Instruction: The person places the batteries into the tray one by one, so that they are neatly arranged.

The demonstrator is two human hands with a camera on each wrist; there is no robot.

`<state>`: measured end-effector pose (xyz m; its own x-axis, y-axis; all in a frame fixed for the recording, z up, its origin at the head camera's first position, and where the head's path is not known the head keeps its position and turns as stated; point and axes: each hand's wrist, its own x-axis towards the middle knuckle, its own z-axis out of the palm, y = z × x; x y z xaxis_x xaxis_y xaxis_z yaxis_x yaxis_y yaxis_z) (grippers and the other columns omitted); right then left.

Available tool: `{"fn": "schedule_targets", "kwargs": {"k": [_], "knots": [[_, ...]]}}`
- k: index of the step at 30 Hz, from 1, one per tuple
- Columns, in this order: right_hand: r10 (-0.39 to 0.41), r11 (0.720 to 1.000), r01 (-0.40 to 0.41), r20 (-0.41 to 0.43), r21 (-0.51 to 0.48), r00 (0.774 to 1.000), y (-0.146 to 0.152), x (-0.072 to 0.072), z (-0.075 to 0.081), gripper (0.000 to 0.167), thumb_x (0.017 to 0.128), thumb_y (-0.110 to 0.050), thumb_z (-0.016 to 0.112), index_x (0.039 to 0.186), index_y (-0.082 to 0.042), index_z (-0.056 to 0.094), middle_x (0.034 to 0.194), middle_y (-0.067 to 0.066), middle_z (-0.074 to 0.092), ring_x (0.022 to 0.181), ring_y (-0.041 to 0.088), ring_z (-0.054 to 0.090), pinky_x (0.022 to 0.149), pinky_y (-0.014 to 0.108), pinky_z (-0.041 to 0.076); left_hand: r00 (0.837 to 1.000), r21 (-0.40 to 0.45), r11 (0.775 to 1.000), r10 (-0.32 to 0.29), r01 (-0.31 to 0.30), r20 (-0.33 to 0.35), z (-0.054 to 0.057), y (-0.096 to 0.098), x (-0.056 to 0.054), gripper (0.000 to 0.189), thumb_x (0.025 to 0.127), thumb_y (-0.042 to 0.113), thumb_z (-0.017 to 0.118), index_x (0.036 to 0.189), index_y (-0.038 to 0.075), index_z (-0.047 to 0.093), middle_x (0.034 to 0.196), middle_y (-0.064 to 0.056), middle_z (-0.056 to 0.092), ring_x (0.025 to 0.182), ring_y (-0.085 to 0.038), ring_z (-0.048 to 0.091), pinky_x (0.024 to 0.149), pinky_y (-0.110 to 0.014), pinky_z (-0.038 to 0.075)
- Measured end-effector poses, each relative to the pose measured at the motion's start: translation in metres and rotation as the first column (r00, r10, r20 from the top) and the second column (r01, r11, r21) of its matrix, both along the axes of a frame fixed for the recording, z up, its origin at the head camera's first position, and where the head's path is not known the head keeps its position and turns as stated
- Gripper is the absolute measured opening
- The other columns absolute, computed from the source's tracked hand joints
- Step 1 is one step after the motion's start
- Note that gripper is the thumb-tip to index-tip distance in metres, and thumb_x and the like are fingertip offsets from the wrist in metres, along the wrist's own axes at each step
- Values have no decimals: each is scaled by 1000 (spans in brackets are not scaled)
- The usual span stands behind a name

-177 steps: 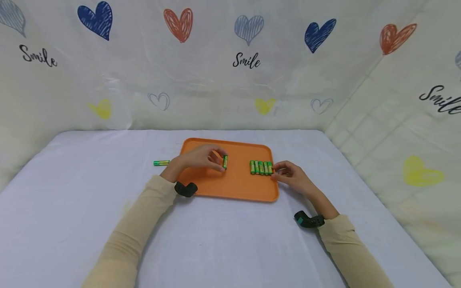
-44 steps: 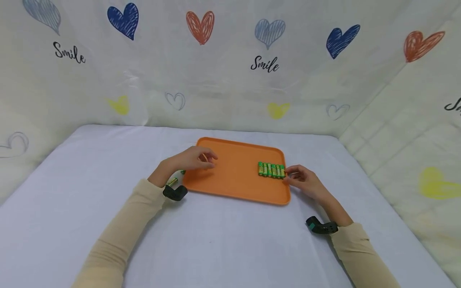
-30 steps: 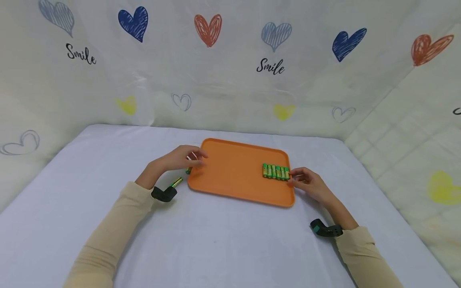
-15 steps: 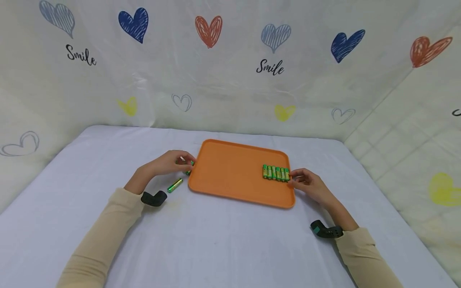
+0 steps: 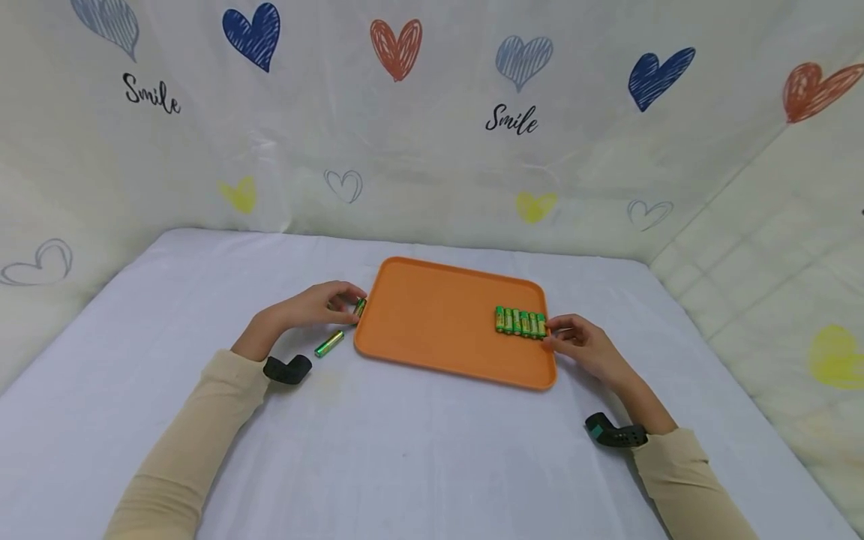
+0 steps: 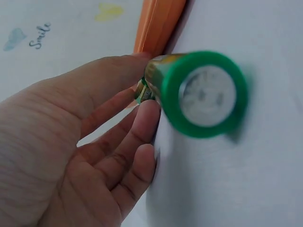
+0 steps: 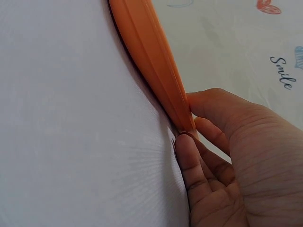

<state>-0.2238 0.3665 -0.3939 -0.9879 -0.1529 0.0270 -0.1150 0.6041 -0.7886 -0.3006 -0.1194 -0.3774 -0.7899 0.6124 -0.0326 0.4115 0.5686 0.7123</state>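
My left hand point(image 5: 320, 304) is at the left edge of the orange tray point(image 5: 432, 352), thumb and fingers pinching a green battery point(image 5: 361, 307) beside the rim. In the left wrist view that battery point(image 6: 146, 92) is mostly hidden by the fingers. A second green battery point(image 5: 329, 343) lies slantwise on the cloth just below this hand; its flat silver end looms large in the left wrist view. At the tray's right rim, my right hand point(image 5: 583, 345) grips the edge, thumb on the rim and fingers under it. Several green batteries point(image 5: 520, 322) lie side by side in a row inside the tray, by that hand.
White cloth point(image 5: 405, 457) covers the table under the tray. Behind it rises a pale backdrop point(image 5: 432, 150) printed with hearts and "Smile" lettering. Black cameras are strapped to the left wrist point(image 5: 287, 370) and the right wrist point(image 5: 616, 431).
The battery earlier in my left hand has joined the row's left end. That hand has gone left off the tray and now pinches another battery. My right hand has stayed at the rim.
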Motion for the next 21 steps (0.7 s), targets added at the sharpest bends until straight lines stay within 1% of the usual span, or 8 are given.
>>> {"fn": "schedule_targets", "kwargs": {"k": [3,5,10,13,16,21], "knots": [[0,1000,0,0,-3,1000,0,0,1,43,92,-21,69,125,3,54,112,16,58,87,9,55,76,17,45,999,-14,1000,16,-16,44,0,1,0,57,88,17,73,137,1,49,119,-14,57,101,-23,56,94,-40,44],[-4,1000,4,6,-5,1000,0,-1,1,44,92,-21,69,126,2,54,111,15,57,87,9,55,75,17,45,998,-13,1000,17,-16,58,0,0,-1,59,87,15,74,139,1,48,119,-14,55,100,-23,55,95,-40,44],[-5,1000,5,11,-8,1000,-1,1,3,45,92,-22,69,126,3,53,110,15,57,87,9,54,75,17,45,999,-4,1000,7,-6,44,-1,0,-1,59,87,14,74,138,1,48,117,-13,55,99,-22,55,94,-40,44],[-3,1000,3,12,-12,1000,-1,1,4,45,93,-22,69,126,3,53,109,14,57,88,10,53,75,18,45,999,-6,1000,11,-11,41,-1,0,-1,59,86,14,75,138,2,49,115,-11,56,99,-22,54,93,-39,43],[-10,1000,10,19,-12,1000,0,2,3,45,92,-23,69,126,2,54,109,13,57,89,11,53,75,18,45,999,-10,1000,11,-11,40,-2,0,-2,58,86,15,76,136,3,51,114,-11,57,100,-22,54,93,-39,43],[-15,1000,15,19,-13,1000,0,1,1,45,92,-24,70,126,1,54,109,12,57,89,11,53,75,19,45,999,11,1000,-4,4,38,-5,-2,-4,55,86,14,76,134,2,51,113,-11,58,100,-23,56,93,-41,44]]}}
